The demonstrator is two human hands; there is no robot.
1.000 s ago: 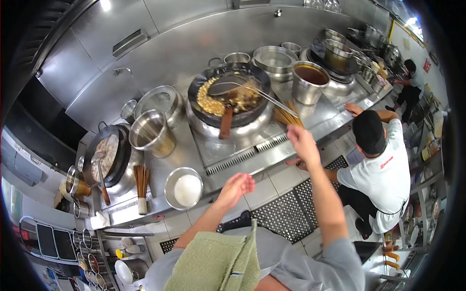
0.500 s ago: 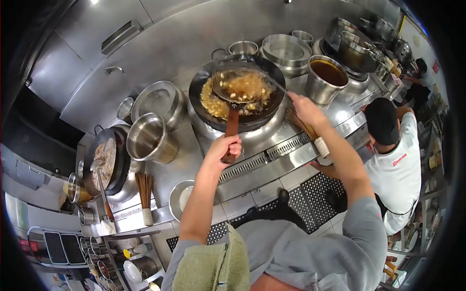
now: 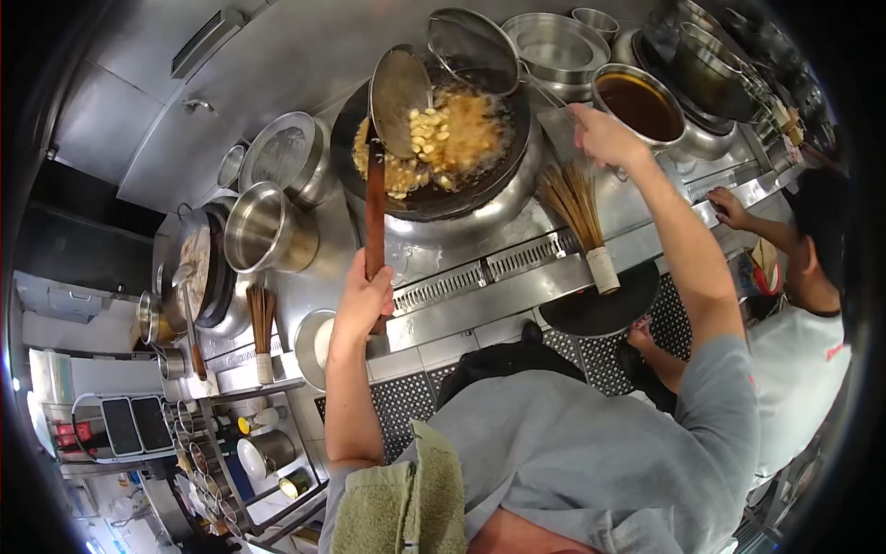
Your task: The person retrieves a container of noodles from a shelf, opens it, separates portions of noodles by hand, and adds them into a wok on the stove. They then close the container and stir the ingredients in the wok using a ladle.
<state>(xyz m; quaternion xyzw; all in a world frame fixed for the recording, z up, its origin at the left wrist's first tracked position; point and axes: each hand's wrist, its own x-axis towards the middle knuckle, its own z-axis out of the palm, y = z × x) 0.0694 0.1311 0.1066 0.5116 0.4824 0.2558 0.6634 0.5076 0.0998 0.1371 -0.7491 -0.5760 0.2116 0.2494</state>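
Observation:
My left hand (image 3: 363, 297) is wrapped round the wooden handle (image 3: 375, 208) of a wide skimmer (image 3: 397, 88). The skimmer is tipped steeply over the left part of a black wok (image 3: 346, 138). Pale clove-like pieces (image 3: 427, 132) lie at its lower edge and in the foaming oil (image 3: 475, 129). With my right hand (image 3: 607, 138) I grip the thin metal handle of a round mesh strainer (image 3: 472, 51), held above the wok's far right rim. The tip of that handle is partly hidden by my fingers.
A pot of brown liquid (image 3: 639, 106) stands right of the wok, a bamboo brush (image 3: 577, 208) before it. Left are a steel pot (image 3: 268, 226), another brush (image 3: 262, 323) and a second wok (image 3: 217, 268). A co-worker (image 3: 798, 369) bends beside a dark pan (image 3: 604, 305).
The skimmer has risen left and tilted steeply. The mesh strainer has lifted from the wok to the back right. The co-worker has moved lower, and a dark pan has come into view.

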